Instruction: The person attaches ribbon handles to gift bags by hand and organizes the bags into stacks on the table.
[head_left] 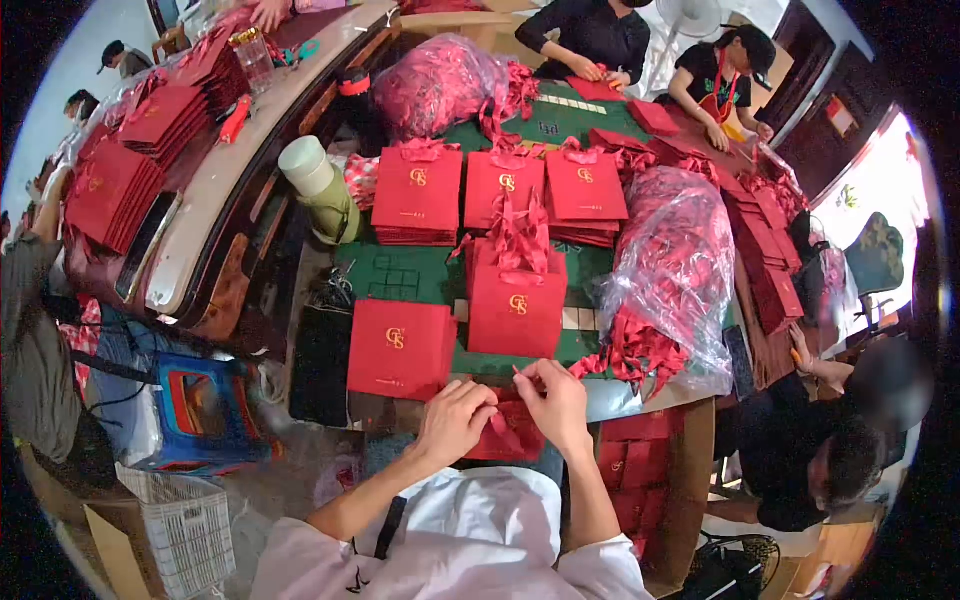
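Note:
Both of my hands are over the near edge of the green table, above a red paper bag [505, 440] with a pinkish ribbon on it. My left hand [458, 420] has its fingers pinched together at the ribbon. Close by on the right, my right hand [553, 400] is closed too, its fingertips at a thin red strand. Just beyond them lies a stack of red bags with gold print [517, 315], red ribbons heaped on its top. A flat red bag [400, 345] lies left of it.
More bag stacks [417, 195] stand farther back. Plastic sacks of red ribbon [672, 260] lie right and behind. A green bottle [325, 195] stands left. Below right is a cardboard box [685, 480] of red bags. Other people work around the tables.

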